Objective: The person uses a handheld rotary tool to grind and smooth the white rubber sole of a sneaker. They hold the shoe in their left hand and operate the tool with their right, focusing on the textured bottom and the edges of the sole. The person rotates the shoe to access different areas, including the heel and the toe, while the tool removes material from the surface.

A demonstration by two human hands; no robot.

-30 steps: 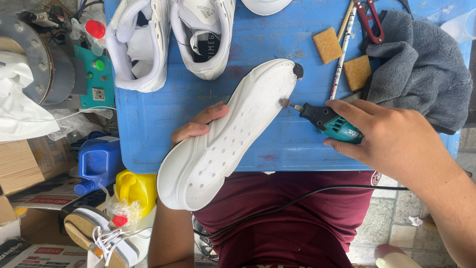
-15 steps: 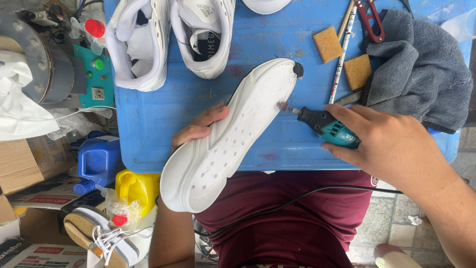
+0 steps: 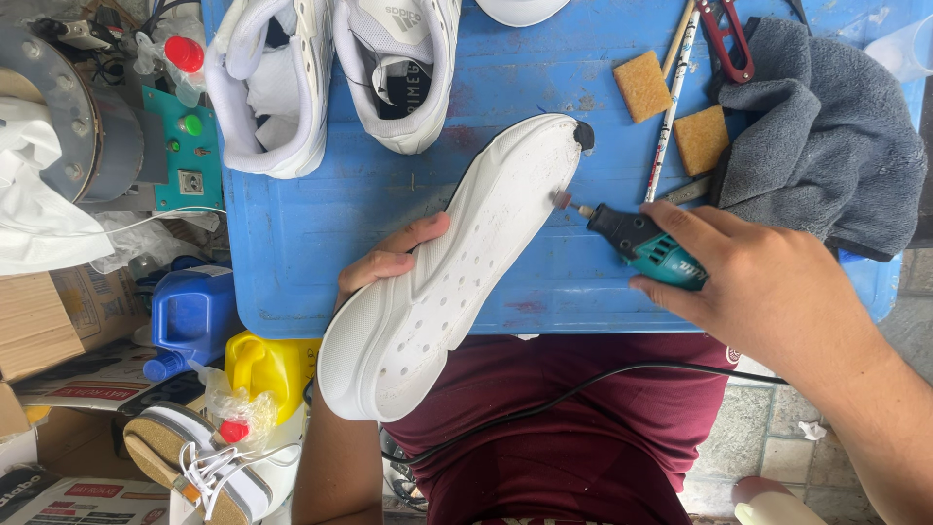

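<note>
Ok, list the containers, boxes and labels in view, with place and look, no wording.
Blue jug: left of the blue table, squat, blue cap.
Yellow jug: beside it, rounded.
Cardboard box: far left, brown.
Printed box: bottom left corner, white with red.
Tongue label: white shoe, top centre.

Blue table [image 3: 321, 243] (sneakers [image 3: 330, 78], sponges [image 3: 643, 86], towel [image 3: 826, 146])

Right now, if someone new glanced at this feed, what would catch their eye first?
Most striking is the white shoe sole, tilted across the middle of the blue table, gripped from beneath by the left hand. At its upper edge sits the small grinding tip of the teal rotary tool, held in the right hand. Behind, a pair of white sneakers stands at the table's far side, and a grey towel lies bunched at the right.
</note>
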